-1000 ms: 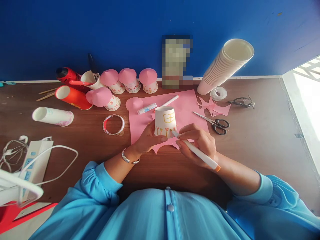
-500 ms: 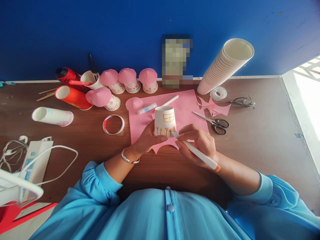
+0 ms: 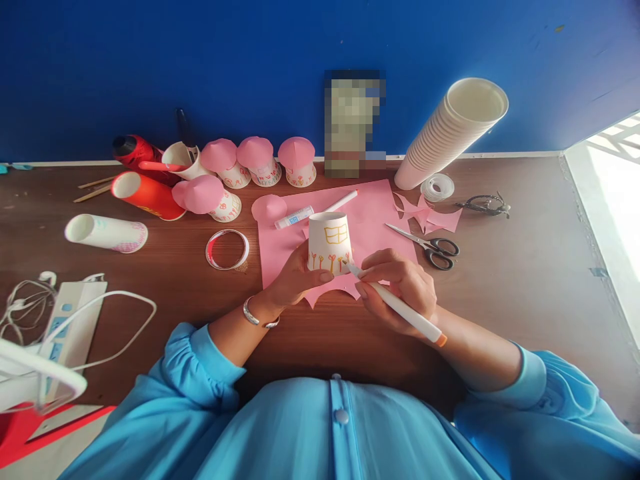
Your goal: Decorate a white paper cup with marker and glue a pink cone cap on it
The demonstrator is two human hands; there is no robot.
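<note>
Left hand (image 3: pixel 296 275) grasps a flower-drawn white cup (image 3: pixel 319 241) in its fingers; right hand (image 3: pixel 406 287) pinches a marker (image 3: pixel 411 316), tip at the cup's lower right

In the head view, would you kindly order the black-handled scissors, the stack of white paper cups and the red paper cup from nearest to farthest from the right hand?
1. Black-handled scissors: just beyond the right hand.
2. Stack of white paper cups: farther back, by the blue wall.
3. Red paper cup: across on the left.

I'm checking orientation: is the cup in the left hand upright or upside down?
Upside down: the cup narrows toward the end facing up.
</note>
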